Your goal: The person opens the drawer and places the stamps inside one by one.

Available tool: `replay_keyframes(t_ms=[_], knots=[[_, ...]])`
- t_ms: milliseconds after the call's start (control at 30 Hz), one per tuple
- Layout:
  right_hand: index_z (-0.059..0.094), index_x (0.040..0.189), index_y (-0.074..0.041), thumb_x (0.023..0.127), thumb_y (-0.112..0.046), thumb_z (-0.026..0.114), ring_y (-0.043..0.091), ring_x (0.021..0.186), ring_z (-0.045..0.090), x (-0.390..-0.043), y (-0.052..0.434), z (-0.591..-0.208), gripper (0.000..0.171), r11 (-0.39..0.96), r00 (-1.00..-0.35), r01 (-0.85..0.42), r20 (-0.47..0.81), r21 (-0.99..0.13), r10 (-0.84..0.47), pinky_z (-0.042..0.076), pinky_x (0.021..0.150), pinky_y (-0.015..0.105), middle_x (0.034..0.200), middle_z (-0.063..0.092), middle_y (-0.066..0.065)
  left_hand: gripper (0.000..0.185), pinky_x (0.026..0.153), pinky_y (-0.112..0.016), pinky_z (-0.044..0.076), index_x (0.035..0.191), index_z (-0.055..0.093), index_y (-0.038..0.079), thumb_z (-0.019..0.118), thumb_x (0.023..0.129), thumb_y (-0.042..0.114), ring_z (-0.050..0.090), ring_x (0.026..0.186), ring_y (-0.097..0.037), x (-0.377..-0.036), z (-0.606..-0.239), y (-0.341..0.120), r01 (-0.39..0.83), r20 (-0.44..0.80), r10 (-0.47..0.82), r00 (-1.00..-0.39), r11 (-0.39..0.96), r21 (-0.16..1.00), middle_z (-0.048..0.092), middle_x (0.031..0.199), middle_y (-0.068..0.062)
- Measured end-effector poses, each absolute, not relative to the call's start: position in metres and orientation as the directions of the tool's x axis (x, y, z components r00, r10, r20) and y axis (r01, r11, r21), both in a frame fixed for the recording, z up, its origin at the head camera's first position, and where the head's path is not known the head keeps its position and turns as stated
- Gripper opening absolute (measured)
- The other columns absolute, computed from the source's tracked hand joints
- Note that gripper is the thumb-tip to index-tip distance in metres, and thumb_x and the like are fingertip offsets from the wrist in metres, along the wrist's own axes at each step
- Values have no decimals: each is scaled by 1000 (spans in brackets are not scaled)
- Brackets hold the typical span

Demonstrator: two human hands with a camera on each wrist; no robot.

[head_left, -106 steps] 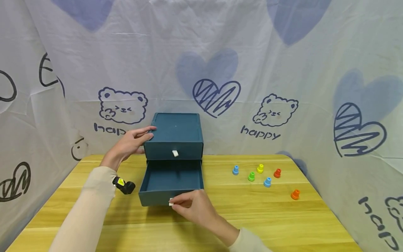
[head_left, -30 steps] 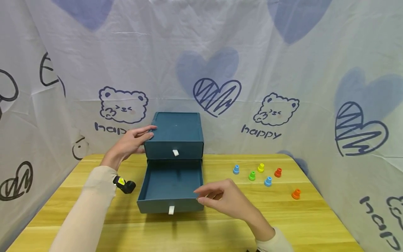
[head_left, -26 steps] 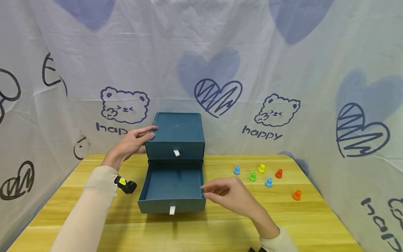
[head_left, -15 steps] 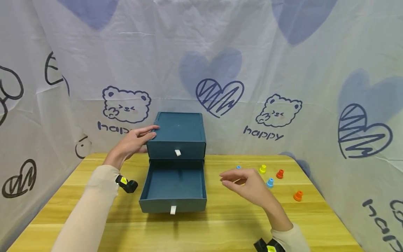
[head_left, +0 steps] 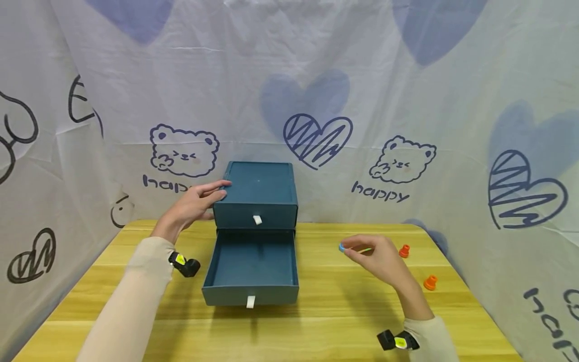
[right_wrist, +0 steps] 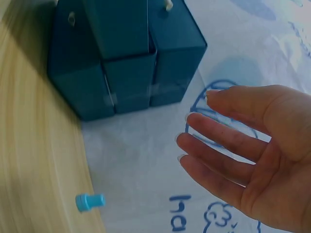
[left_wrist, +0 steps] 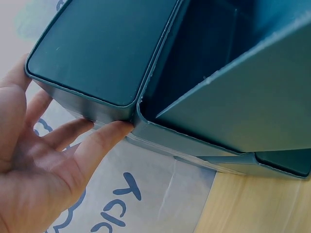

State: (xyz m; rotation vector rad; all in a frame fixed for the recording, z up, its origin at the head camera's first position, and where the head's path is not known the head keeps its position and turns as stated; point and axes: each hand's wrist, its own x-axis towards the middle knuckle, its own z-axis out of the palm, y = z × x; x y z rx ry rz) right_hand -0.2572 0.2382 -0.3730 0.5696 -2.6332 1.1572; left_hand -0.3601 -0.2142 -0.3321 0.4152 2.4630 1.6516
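A dark teal two-drawer box [head_left: 261, 183] stands on the table. Its lower drawer [head_left: 250, 295] is pulled out, with nothing visible inside; the upper drawer [head_left: 237, 217] is closed. My left hand [head_left: 190, 205] rests against the box's left side, fingertips over the top edge, and the left wrist view shows its fingers [left_wrist: 104, 141] spread along that wall. To the right, my right hand [head_left: 380, 257] hovers with its fingertips right at a small blue stepped peg [head_left: 342, 247]. In the right wrist view the fingers [right_wrist: 223, 136] are spread and hold nothing, and the blue peg [right_wrist: 90, 202] stands apart from them.
A red peg [head_left: 404, 251] and an orange peg [head_left: 430, 282] stand further right on the wooden table [head_left: 325, 322]. A sliver of green peg [head_left: 365, 250] shows behind my right fingers; other pegs are hidden there. White tabs [head_left: 251, 301] serve as drawer pulls. Printed cloth [head_left: 316, 50] hangs behind.
The right hand has pulled the lower drawer further out, let go of its white tab and moved right to the pegs, covering several of them. My left hand stays on the box.
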Motion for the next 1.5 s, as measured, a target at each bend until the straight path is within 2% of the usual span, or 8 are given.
replay_keyframes(t_ms=[300, 600, 800, 1067, 1267, 1367, 1500], knots=[[78, 114, -7, 94, -11, 75, 22, 94, 75, -272, 266, -384, 20, 686, -911, -396, 356, -611, -209, 60, 77, 21, 111, 79, 11, 57, 117, -67, 36, 160, 39, 26, 53, 107, 43, 18, 160, -42, -360, -332, -214, 142, 28, 300, -953, 363, 921, 20, 173, -15], [76, 116, -2, 94, -9, 74, 31, 97, 75, -284, 292, -403, 23, 748, -932, -322, 332, -580, -144, 63, 79, 35, 112, 78, 17, 57, 116, -68, 37, 160, 40, 26, 53, 107, 45, 20, 159, -42, -360, -334, -212, 147, 35, 294, -955, 370, 917, 21, 172, -15], [77, 115, -3, 94, -10, 75, 33, 99, 74, -289, 311, -414, 22, 765, -944, -279, 310, -581, -108, 60, 78, 31, 114, 77, 17, 57, 116, -69, 36, 160, 40, 26, 53, 107, 44, 19, 159, -43, -359, -336, -212, 146, 33, 296, -955, 370, 918, 21, 173, -15], [75, 114, 2, 93, -8, 75, 32, 98, 74, -293, 330, -426, 23, 755, -960, -232, 269, -613, -77, 58, 79, 24, 113, 76, 21, 57, 117, -68, 36, 159, 41, 27, 53, 107, 45, 18, 160, -42, -359, -337, -214, 145, 32, 298, -954, 363, 921, 20, 173, -14], [73, 118, 4, 94, -10, 74, 38, 103, 72, -292, 338, -430, 27, 772, -969, -199, 242, -604, -60, 62, 86, 43, 117, 75, 23, 58, 117, -68, 36, 160, 41, 26, 53, 107, 45, 18, 160, -42, -359, -337, -214, 149, 37, 297, -954, 365, 919, 20, 173, -15], [73, 120, 3, 95, -10, 73, 42, 109, 70, -292, 340, -431, 29, 779, -974, -170, 221, -604, -41, 60, 91, 52, 120, 74, 24, 57, 117, -68, 36, 159, 42, 27, 54, 106, 46, 19, 159, -42, -360, -336, -214, 147, 37, 291, -956, 366, 919, 21, 173, -14], [72, 122, 2, 95, -11, 72, 48, 117, 65, -294, 344, -433, 30, 789, -979, -137, 201, -599, -17, 56, 98, 59, 125, 72, 25, 59, 116, -69, 36, 159, 41, 27, 54, 106, 48, 18, 159, -42, -360, -335, -214, 152, 40, 294, -955, 369, 917, 20, 173, -15]])
